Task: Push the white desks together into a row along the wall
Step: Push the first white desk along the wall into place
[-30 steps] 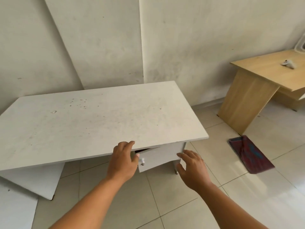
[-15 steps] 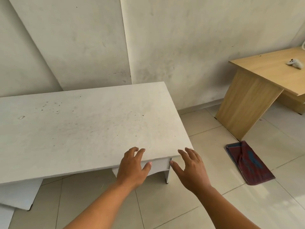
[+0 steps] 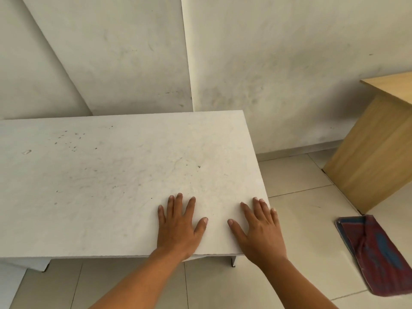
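Observation:
A white desk (image 3: 107, 175) with a dusty, speckled top fills the left and middle of the head view, its far edge close to the wall. My left hand (image 3: 178, 226) lies flat on the top near the front right corner, fingers spread. My right hand (image 3: 258, 228) rests flat beside it at the desk's right edge, with the little finger over the edge. Neither hand holds anything. The desk's legs show only as short stubs under the front edge.
A wooden desk (image 3: 376, 157) stands to the right by the wall. A dark red and blue cloth (image 3: 379, 255) lies on the tiled floor in front of it. A large white board (image 3: 124, 54) leans on the wall behind the white desk.
Both hands have come up from below the desk's front edge and now lie flat on its top. The desk sits nearer the wall and squarer to it; the drawer is hidden.

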`<state>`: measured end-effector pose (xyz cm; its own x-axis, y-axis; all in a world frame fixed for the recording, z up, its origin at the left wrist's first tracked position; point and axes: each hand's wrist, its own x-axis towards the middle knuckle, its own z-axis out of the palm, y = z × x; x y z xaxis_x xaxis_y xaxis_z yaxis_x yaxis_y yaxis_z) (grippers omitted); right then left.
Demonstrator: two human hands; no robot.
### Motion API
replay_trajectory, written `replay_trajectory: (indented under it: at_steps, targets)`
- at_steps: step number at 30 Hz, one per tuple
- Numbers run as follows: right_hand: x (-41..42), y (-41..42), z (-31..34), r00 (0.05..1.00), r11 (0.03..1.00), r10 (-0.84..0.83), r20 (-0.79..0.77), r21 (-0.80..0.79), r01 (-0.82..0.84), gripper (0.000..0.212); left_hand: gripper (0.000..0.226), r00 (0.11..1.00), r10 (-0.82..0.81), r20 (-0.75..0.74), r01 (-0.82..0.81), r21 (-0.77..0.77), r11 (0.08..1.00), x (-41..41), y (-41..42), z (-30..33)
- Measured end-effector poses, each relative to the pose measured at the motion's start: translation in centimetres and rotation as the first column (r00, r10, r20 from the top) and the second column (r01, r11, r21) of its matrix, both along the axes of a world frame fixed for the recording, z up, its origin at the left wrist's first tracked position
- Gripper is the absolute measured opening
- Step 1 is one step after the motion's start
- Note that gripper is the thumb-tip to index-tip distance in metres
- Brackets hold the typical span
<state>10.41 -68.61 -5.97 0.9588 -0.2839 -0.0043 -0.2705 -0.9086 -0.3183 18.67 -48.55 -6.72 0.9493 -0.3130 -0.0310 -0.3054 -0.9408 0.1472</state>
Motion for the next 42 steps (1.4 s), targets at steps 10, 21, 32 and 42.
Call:
replay_trajectory:
  at_steps: [10,21,32,42]
  targets:
    - [1.1,-0.6,-0.9,0.994,0.992,0.106,0.016,-0.069,-0.105,0.072,0.069,0.999,0.032,0.0,-0.032,0.072,0.997,0.6,-1.3,-0.2]
    - [4.9,-3.4,-0.8,0.995,0.993,0.096,0.011,-0.07,-0.095,0.077,0.07,0.997,0.061,-0.055,-0.054,0.109,0.993,4.0,-3.6,-0.3]
    - [9.4,-6.7,-1.0,0.992,0.989,0.116,0.045,-0.102,-0.111,0.077,0.061,0.989,0.052,0.14,-0.027,-0.175,0.984,7.8,0.5,-0.6]
    - [11.8,-8.9,-1.4,0.987,0.99,0.121,0.107,-0.082,-0.112,0.07,0.06,0.979,0.122,0.163,-0.091,-0.183,0.979,9.8,1.9,-1.1]
